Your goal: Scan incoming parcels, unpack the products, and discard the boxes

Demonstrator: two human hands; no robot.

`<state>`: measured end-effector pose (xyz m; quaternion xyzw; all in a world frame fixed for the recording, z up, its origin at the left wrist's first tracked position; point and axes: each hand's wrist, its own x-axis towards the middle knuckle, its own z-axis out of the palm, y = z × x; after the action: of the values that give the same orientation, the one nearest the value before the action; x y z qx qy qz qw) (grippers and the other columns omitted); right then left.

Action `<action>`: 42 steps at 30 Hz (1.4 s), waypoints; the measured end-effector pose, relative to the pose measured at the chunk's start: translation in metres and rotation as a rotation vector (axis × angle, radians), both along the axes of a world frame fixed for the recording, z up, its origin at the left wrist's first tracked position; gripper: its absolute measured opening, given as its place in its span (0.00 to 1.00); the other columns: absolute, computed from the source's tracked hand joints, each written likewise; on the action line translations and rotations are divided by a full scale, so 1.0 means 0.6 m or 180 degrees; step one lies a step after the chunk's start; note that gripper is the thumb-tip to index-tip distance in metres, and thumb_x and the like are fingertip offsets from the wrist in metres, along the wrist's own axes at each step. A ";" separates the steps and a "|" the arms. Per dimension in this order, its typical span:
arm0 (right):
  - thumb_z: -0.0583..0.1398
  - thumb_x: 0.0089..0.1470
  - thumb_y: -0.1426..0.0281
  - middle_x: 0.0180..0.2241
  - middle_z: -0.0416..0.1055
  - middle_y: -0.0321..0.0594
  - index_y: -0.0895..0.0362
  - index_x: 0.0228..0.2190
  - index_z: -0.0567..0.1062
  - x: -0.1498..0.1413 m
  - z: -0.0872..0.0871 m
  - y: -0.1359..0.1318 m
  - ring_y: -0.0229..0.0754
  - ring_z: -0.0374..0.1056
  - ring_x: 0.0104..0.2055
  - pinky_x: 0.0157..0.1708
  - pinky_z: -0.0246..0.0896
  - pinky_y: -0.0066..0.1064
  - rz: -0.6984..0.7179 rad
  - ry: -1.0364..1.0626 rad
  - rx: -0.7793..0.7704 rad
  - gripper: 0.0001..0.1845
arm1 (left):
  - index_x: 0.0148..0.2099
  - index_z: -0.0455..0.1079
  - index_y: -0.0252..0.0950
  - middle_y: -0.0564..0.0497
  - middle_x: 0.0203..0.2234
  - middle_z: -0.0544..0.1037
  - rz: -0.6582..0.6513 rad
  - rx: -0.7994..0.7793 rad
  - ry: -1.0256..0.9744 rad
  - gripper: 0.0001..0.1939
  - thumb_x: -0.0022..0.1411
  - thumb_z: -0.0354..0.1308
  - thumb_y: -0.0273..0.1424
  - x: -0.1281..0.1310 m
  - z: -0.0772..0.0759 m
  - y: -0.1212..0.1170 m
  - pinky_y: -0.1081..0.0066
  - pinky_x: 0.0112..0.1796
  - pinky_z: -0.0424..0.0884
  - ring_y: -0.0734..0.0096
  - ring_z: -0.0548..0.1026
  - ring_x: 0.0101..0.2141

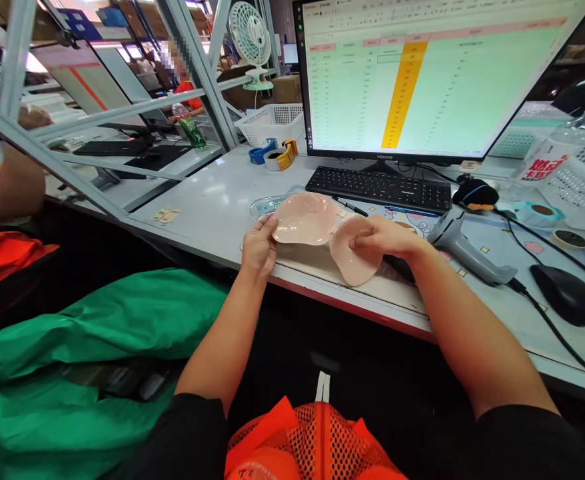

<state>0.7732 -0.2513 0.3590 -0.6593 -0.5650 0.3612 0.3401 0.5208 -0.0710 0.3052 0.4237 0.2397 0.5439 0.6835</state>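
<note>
A beige, glossy stick-on silicone bra [305, 219] is held up over the front edge of the desk, its two cups joined at the middle. My left hand [259, 247] pinches the outer edge of the left cup. The right cup is tilted downward, and my right hand [385, 237] grips it with the thumb on its inner face; the other fingers are mostly hidden behind it. Behind the left cup lies a clear plastic package [258, 207], partly covered. A dark pen [351, 207] lies just beyond the bra.
A keyboard [380, 189] lies below the monitor [422, 80]. To the right are a grey barcode scanner [470, 250], a black mouse [565, 293] and cables. Tape dispensers [275, 155] and a white basket [272, 125] stand behind. A green bag [97, 320] is at the lower left.
</note>
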 end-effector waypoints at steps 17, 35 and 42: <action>0.65 0.45 0.61 0.27 0.70 0.38 0.55 0.27 0.76 -0.042 0.026 -0.009 0.44 0.65 0.30 0.29 0.58 0.36 0.0151 -0.0390 -0.0042 0.10 | 0.54 0.78 0.41 0.45 0.50 0.85 -0.0223 0.0241 0.0013 0.30 0.52 0.77 0.45 -0.014 0.014 -0.107 0.63 0.50 0.82 0.53 0.82 0.55; 0.63 0.48 0.62 0.24 0.67 0.37 0.54 0.24 0.71 -0.049 0.023 -0.008 0.42 0.63 0.29 0.28 0.55 0.35 0.0302 -0.0673 -0.0079 0.09 | 0.60 0.75 0.43 0.46 0.51 0.82 0.0486 0.0513 0.0327 0.37 0.54 0.77 0.54 -0.001 0.017 -0.109 0.53 0.52 0.84 0.49 0.80 0.57; 0.69 0.45 0.66 0.34 0.79 0.40 0.53 0.35 0.77 -0.053 0.014 -0.004 0.49 0.72 0.37 0.33 0.64 0.35 0.0112 -0.0158 0.0020 0.13 | 0.68 0.73 0.47 0.40 0.68 0.71 -0.0134 0.2719 0.1637 0.33 0.65 0.71 0.49 -0.032 0.037 -0.146 0.43 0.71 0.63 0.41 0.66 0.71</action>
<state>0.7415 -0.2540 0.3676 -0.6570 -0.5859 0.3488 0.3216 0.5015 -0.1587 0.3276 0.7910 0.1477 0.4575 0.3784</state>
